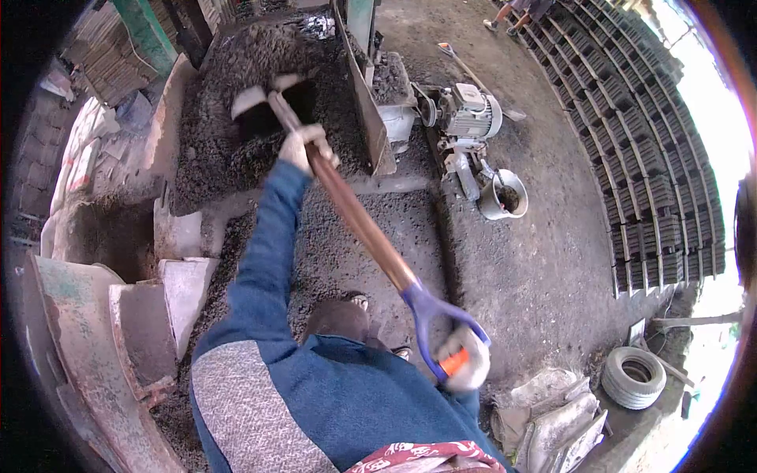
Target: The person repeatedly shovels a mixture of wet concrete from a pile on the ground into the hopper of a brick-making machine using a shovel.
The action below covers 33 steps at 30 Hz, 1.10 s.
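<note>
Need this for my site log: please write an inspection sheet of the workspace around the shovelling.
Surface: grey floor, with dark crumbs scattered on it.
Job's things: shovel, blade end blurred at the dark loose material; contact unclear.
Clutter: second shovel lying on the floor; bucket with dark contents near the motor; tyre and pile of worn sheets at lower right.
Grippers: left hand around the shovel's shaft; right hand, blurred, on its orange grip.
Cables: nothing certain seen; a thin line by the green post may be one.
Surroundings: rack of stacked dark blocks on the right; another person's legs at the top.
</note>
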Motion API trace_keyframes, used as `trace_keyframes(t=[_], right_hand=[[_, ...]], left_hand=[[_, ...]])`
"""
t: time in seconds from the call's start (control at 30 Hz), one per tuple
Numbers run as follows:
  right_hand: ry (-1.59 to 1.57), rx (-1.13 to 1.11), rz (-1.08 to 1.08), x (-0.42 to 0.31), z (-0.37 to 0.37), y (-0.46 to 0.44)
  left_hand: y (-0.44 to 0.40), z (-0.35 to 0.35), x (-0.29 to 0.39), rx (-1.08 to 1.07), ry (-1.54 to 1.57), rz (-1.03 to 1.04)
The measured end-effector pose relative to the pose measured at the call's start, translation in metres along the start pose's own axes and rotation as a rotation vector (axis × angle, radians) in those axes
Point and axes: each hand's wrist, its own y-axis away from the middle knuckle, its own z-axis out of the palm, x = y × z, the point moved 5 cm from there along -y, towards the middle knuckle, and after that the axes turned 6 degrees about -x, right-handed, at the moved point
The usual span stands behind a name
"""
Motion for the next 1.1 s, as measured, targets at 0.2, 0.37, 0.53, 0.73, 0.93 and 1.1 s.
trace_keyframes(t=[0.2,0.37,0.53,0.73,0.93,1.1], right_hand=[[-0.029,-0.148,-0.032,-0.011,0.048,-0.009],[0.104,0.266,0.021,-0.007,-0.130,0.060],[0.166,0.548,0.123,0.085,-0.313,0.158],[0.024,0.447,0.122,0.122,-0.394,0.307],[-0.121,0.359,0.019,0.066,-0.269,0.308],[-0.170,0.335,-0.022,0.072,-0.258,0.300]], left_hand=[[-0.014,-0.006,0.046,0.243,-0.221,0.080],[0.102,0.088,-0.056,0.079,0.183,-0.019],[0.213,0.144,-0.184,-0.021,0.312,-0.197],[0.298,0.183,-0.257,-0.005,0.362,-0.379],[0.260,0.148,-0.239,0.029,0.249,-0.261],[0.249,0.127,-0.245,-0.016,0.271,-0.253]])
